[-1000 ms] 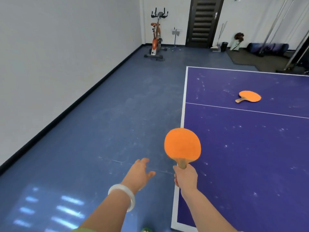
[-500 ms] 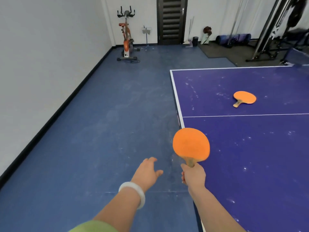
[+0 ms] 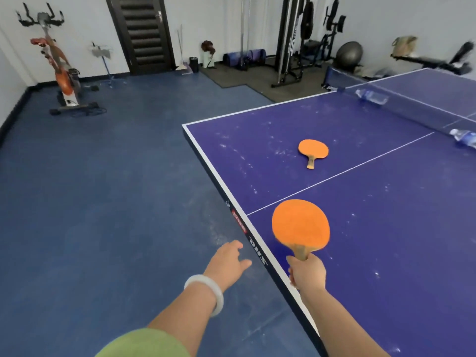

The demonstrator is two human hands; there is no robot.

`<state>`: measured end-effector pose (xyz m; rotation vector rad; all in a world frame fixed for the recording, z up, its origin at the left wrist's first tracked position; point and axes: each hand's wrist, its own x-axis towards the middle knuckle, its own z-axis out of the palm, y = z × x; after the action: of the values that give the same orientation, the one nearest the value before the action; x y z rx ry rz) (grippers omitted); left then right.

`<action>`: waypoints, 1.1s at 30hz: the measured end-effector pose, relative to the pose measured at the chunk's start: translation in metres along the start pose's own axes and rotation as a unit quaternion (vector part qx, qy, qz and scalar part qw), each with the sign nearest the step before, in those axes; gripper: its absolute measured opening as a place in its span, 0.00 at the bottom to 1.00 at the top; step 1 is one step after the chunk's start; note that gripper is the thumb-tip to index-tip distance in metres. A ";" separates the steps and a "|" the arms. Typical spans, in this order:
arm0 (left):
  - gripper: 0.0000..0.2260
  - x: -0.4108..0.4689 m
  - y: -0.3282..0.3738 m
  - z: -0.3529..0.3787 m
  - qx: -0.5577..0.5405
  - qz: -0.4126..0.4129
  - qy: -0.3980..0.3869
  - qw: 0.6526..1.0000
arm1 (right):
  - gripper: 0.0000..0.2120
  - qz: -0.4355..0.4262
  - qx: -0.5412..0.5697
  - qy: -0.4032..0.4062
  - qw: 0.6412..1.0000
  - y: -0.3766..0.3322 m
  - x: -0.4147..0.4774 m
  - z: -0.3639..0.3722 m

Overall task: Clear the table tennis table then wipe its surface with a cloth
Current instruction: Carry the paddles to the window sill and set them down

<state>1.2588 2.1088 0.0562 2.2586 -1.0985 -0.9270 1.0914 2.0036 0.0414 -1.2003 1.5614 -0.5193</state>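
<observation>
My right hand grips the wooden handle of an orange paddle, held upright above the near end of the purple table tennis table. A second orange paddle lies flat on the table farther in, handle pointing toward me. Two plastic water bottles lie on their sides by the net: one at its far side, one at the right edge of view. My left hand, a white bangle on its wrist, hovers over the floor just left of the table edge, fingers relaxed, holding nothing. White dusty smears mark the surface.
The blue floor stretches out to the left. An exercise bike stands at the far left by the wall, a dark door behind it. A weight rack, a grey ball and a bench stand behind the table.
The view has swung right, bringing the net and two bottles into sight. The held paddle stays upright in my right hand; my left hand remains low beside the table edge.
</observation>
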 end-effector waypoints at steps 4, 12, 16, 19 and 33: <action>0.22 0.062 0.026 -0.009 0.018 0.041 -0.046 0.998 | 0.03 0.022 0.012 0.029 0.999 -0.023 0.032 0.002; 0.22 0.195 0.082 -0.010 0.080 0.093 -0.092 0.988 | 0.03 0.066 0.026 0.083 0.994 -0.062 0.136 0.006; 0.22 0.255 0.103 -0.011 0.073 0.103 -0.099 0.987 | 0.03 0.094 0.035 0.103 0.990 -0.089 0.184 0.009; 0.21 0.295 0.122 -0.007 0.076 0.120 -0.110 0.984 | 0.03 0.116 0.041 0.127 0.984 -0.106 0.213 0.008; 0.26 0.498 0.244 0.065 0.132 0.130 0.007 0.983 | 0.05 0.209 0.046 0.192 0.958 -0.145 0.334 -0.009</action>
<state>1.3152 1.5576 -0.0130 2.2454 -1.5449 -0.6917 1.1633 1.6481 0.0053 -0.6895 2.0336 -0.5563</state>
